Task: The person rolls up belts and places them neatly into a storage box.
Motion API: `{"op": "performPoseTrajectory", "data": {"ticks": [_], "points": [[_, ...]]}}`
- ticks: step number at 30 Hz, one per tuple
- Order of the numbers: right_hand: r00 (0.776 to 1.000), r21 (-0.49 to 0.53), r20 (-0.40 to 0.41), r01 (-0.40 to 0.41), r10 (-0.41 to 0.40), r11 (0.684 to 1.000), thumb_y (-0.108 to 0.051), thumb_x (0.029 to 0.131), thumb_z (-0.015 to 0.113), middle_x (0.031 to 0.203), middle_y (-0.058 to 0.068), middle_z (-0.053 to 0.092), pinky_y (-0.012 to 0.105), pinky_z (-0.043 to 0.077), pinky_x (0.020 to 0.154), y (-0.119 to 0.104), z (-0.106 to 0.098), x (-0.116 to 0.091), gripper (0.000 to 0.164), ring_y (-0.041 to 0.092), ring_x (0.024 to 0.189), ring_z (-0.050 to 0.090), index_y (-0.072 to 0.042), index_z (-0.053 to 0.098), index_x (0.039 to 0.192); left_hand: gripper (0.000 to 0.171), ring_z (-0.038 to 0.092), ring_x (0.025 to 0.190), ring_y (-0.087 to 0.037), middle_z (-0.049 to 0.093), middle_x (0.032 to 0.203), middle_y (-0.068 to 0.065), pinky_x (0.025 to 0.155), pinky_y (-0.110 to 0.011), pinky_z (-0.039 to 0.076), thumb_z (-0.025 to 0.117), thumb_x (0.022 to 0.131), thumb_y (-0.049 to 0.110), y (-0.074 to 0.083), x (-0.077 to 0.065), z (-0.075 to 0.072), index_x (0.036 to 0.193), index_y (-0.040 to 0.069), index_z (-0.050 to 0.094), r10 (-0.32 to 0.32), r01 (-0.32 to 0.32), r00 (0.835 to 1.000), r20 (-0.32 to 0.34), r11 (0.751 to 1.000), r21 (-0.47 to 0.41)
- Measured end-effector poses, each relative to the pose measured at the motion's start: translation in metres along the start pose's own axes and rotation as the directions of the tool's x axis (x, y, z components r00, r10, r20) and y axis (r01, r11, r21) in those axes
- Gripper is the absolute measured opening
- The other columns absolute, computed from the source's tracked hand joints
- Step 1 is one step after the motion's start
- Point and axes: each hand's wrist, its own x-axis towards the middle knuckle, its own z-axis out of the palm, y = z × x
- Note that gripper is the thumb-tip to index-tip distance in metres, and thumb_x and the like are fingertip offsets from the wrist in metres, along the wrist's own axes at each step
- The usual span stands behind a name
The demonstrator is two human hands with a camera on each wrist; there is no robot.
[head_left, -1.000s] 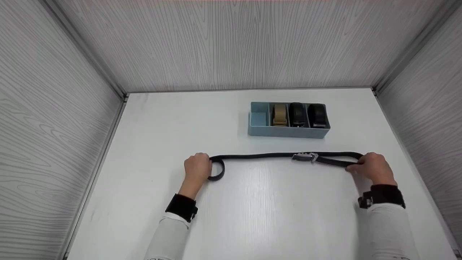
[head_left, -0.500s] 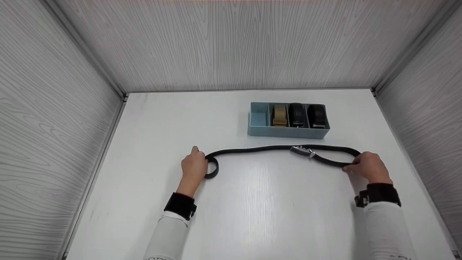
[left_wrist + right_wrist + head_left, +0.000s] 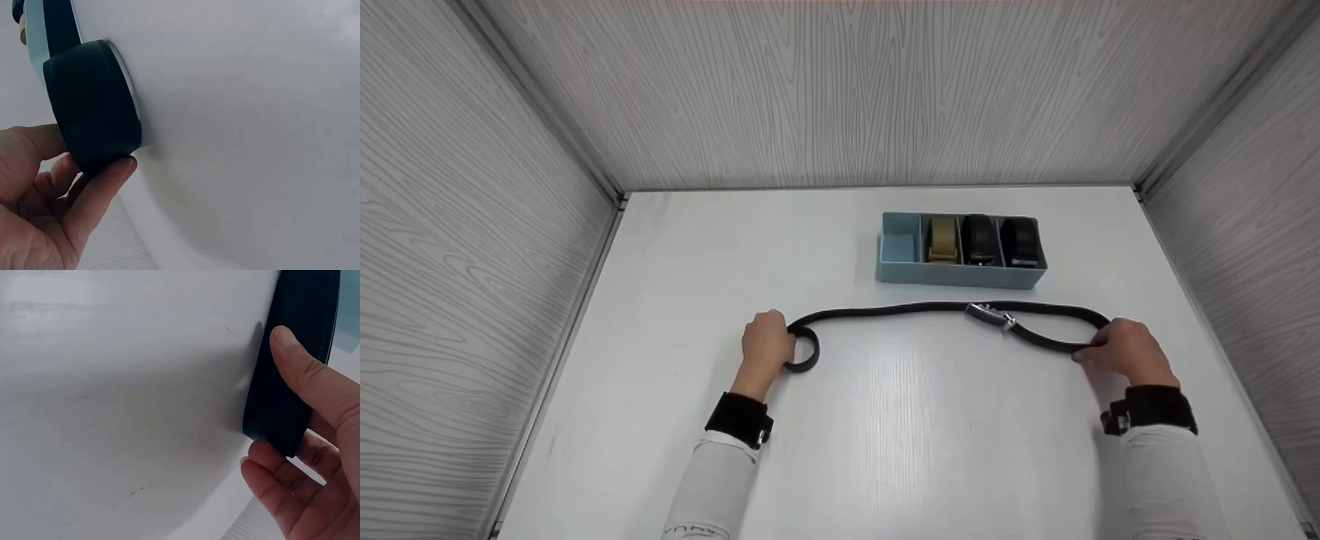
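Observation:
A black belt stands on its edge across the white table, in front of the blue box. My left hand grips its coiled left end, a small roll that fills the left wrist view. At the other side my right hand pinches the belt where it doubles back into a narrow loop. In the right wrist view the thumb lies along the black strap, with the other fingers behind it. The silver buckle lies slanted against the long stretch of belt, between the hands.
Behind the belt stands a blue divided box. Its leftmost compartment is empty; the others hold a rolled tan belt and two rolled black belts. Wood-grained panels enclose the table at the back and sides.
The belt's middle has shifted toward the box, and the loop by the right hand has widened. The buckle has tilted. Both hands have moved only slightly, still holding the belt.

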Motion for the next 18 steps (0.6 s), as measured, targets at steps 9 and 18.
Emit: {"op": "performPoseTrajectory", "data": {"ticks": [9, 18], "points": [[1.0, 0.009, -0.004, -0.005, 0.005, 1.0, -0.031, 0.077, 0.084, 0.099, 0.02, 0.064, 0.041, 0.047, 0.066, 0.0007, 0.0015, 0.0012, 0.036, 0.031, 0.085, 0.059, 0.001, 0.075, 0.092, 0.012, 0.066, 0.066, -0.03, 0.068, 0.079, -0.017, 0.05, -0.035, 0.052, 0.069, 0.074, -0.005, 0.0062, 0.0053, -0.0069, 0.086, -0.004, 0.069, -0.097, 0.097, 0.993, 0.064, 0.995, 0.007], [1.0, 0.017, -0.009, 0.003, -0.003, 1.0, -0.031, 0.076, 0.085, 0.1, 0.02, 0.063, 0.04, 0.047, 0.067, -0.0002, 0.0007, 0.0014, 0.034, 0.031, 0.086, 0.058, -0.001, 0.076, 0.09, 0.011, 0.067, 0.075, -0.032, 0.069, 0.084, -0.019, 0.057, -0.039, 0.054, 0.068, 0.077, -0.004, 0.0072, 0.0083, -0.0052, 0.087, -0.003, 0.068, -0.057, 0.053, 0.996, 0.062, 0.997, 0.064]]}}
